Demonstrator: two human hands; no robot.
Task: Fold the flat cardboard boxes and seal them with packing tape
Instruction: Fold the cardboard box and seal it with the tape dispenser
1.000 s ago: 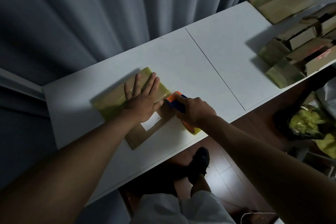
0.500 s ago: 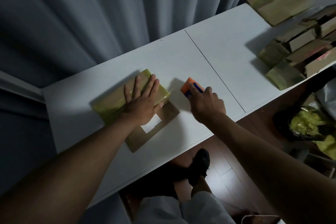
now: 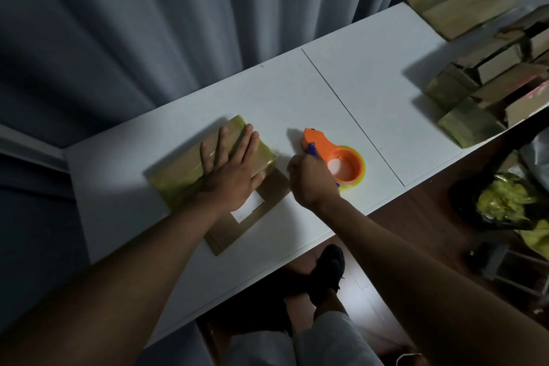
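A folded brown cardboard box (image 3: 181,169) lies on the white table (image 3: 297,92), wrapped in yellowish clear tape, with a white label (image 3: 251,208) on its near flap. My left hand (image 3: 234,171) presses flat on the box top, fingers straight. Just to the right lies an orange tape dispenser (image 3: 341,162) on its side with a roll of tape in it. My right hand (image 3: 312,184) is curled round its blue handle at the box's right corner.
Several taped and open cardboard boxes (image 3: 490,86) are piled at the table's right end, with flat ones (image 3: 457,6) behind them. A grey curtain (image 3: 148,24) hangs behind the table. A bag of yellow scraps (image 3: 505,202) sits on the floor at right.
My right hand carried the tape dispenser away from the box to the right and laid it on its side on the table. My left hand stayed flat on the box.
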